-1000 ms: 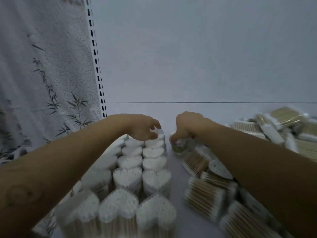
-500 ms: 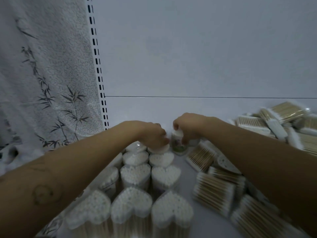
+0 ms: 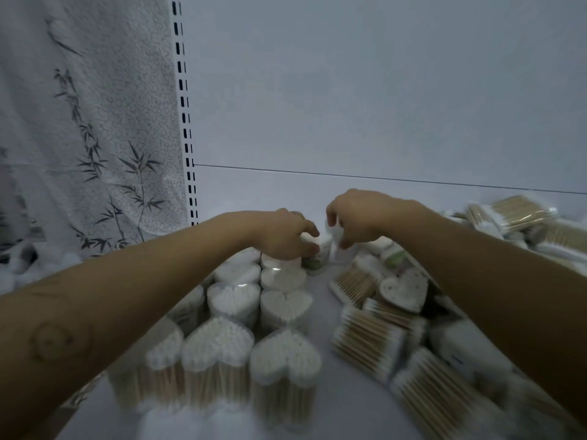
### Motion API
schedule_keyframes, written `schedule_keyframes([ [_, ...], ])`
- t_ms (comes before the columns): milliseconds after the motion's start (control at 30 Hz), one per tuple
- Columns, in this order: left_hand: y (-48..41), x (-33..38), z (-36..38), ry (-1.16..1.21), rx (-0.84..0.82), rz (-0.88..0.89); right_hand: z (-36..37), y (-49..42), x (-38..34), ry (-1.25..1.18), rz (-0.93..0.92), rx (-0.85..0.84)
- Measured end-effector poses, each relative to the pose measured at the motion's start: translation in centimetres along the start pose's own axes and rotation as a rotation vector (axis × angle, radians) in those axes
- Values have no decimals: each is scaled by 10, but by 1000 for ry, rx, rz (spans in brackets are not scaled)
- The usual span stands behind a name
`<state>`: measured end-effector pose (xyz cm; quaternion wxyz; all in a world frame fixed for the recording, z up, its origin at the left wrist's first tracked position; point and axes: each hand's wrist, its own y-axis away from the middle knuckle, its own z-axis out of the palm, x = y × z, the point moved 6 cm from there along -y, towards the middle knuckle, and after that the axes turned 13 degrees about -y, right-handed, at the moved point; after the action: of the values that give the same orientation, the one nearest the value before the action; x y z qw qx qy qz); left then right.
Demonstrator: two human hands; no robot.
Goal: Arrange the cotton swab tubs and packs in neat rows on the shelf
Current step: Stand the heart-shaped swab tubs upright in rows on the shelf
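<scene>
Heart-shaped cotton swab tubs (image 3: 233, 300) stand upright in rows on the left of the white shelf (image 3: 320, 312). At the far end of the rows stands a small round tub with a green label (image 3: 319, 254). My left hand (image 3: 282, 235) reaches over the back tubs, and its fingertips curl against the round tub's left side. My right hand (image 3: 362, 215) hovers just right of that tub with its fingers hanging loosely curled; nothing shows in it. Flat packs of wooden-stick swabs (image 3: 365, 347) lie jumbled under my right forearm.
More swab packs (image 3: 521, 214) are heaped at the back right of the shelf. One heart-shaped tub (image 3: 403, 292) lies tipped among the packs. A slotted upright (image 3: 184, 122) and a bamboo-print cloth (image 3: 89, 138) border the left side. The shelf's back panel (image 3: 365, 90) rises behind.
My right hand has let go of the small round tub and lifted slightly. My left hand has shifted right and now holds that tub. The view has moved closer.
</scene>
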<state>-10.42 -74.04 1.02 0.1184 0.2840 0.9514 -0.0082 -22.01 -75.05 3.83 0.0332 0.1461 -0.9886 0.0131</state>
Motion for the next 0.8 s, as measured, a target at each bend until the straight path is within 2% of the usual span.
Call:
schedule_keyframes([
  [133,12,25,-8,-26,25,27,7,28,5,35,13,-213],
  [300,30,58,-18,5,13,66,-3,65,6,24,-49,-291],
  [533,38,90,-15,-68,-31,48,8,100,11,138,-77,-322],
  [667,37,96,-12,-80,-54,31,18,101,13,234,-88,-268],
  [800,36,92,-13,-36,-39,-1,14,102,16,169,-121,-218],
])
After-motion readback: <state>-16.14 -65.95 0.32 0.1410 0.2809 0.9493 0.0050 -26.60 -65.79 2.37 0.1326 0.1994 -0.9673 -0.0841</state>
